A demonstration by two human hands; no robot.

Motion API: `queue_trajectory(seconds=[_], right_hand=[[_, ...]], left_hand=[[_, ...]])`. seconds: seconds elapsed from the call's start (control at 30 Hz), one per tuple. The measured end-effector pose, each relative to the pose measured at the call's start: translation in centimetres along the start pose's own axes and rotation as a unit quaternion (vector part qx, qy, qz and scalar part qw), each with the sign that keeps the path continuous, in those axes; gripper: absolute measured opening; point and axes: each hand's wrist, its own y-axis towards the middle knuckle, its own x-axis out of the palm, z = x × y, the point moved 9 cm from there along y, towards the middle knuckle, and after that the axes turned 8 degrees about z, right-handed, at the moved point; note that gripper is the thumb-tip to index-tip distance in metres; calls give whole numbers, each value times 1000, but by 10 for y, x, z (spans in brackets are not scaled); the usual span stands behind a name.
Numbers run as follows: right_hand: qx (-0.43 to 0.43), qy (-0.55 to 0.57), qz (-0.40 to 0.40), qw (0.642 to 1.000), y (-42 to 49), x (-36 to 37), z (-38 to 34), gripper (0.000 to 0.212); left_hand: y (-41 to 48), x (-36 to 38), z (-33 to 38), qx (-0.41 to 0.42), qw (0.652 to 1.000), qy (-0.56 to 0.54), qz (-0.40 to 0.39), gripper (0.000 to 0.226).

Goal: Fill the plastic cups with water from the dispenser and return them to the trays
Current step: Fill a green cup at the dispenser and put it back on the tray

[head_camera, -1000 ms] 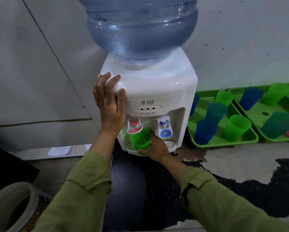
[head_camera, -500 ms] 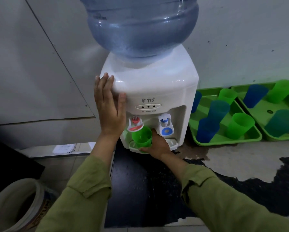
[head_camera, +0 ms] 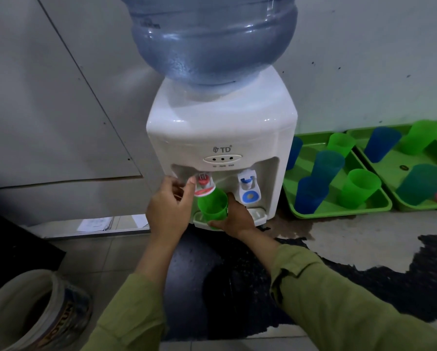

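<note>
Left hand is now down off the dispenser's side, fingers and thumb curling on the red tap. Right hand is gripping the green cup, holding it under that tap, over the drip tray.

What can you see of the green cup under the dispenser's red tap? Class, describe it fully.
The green cup looks like translucent, bright green plastic, tapered toward its base, with an open mouth facing up. It is held roughly upright beneath the red tap, above the white drip tray. The right hand wraps its right side and base. Any water inside cannot be made out.
</note>
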Motion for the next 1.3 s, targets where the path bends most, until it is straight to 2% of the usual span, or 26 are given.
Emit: queue_trajectory(seconds=[0.1,0.17,0.37,0.5,0.97,1.13,1.3], right_hand=[[0,0,2,1000,0,-1,-1,81],[4,4,-1,1000,0,-1,-1,80],[14,3,-5,1000,0,1,2,81],[13,5,-5,1000,0,2,2,83],[10,30,17,999,-2,2,4,79],[-6,52,25,998,-2,0,1,73],[6,63,16,998,-2,3,2,68]], left_hand=[[-4,19,-12,-56,993,0,-100,49],[-7,30,-15,-102,983,-43,-148,47],[-8,46,-24,-208,949,-133,-198,34],[-8,53,-28,-236,933,-143,-229,33],[-16,59,-38,-192,935,-137,-263,24],[-23,63,-35,-54,960,-15,-276,29],[-25,71,-35,3,967,45,-253,31]])
